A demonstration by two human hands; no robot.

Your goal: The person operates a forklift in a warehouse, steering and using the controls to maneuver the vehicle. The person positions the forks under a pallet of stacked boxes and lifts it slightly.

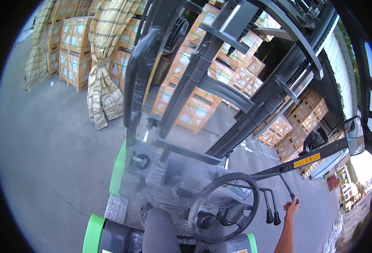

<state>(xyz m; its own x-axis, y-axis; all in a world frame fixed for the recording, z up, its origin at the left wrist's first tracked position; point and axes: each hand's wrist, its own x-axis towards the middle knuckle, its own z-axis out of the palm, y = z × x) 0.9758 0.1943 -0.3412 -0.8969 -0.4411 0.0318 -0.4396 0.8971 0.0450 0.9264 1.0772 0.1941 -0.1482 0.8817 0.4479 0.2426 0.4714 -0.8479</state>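
On the right, my right hand [292,208] is closed around the black grip of a long control lever [285,184], its fingers curled beneath the knob. Two shorter levers with black knobs [273,216] stand just left of that hand, and nothing holds them. Left of these is a black steering wheel [195,200] with a spinner knob [205,219] on its left side; no hand rests on the wheel. My left hand does not show anywhere in the picture.
Ahead rises the forklift's dark mast [189,80]. Wooden crates [75,67] are stacked behind it and at the left, partly behind a tied striped tarp [105,76]. A side mirror [354,135] sits at the right. Grey pavement [51,168] spreads left of the green bodywork [94,236].
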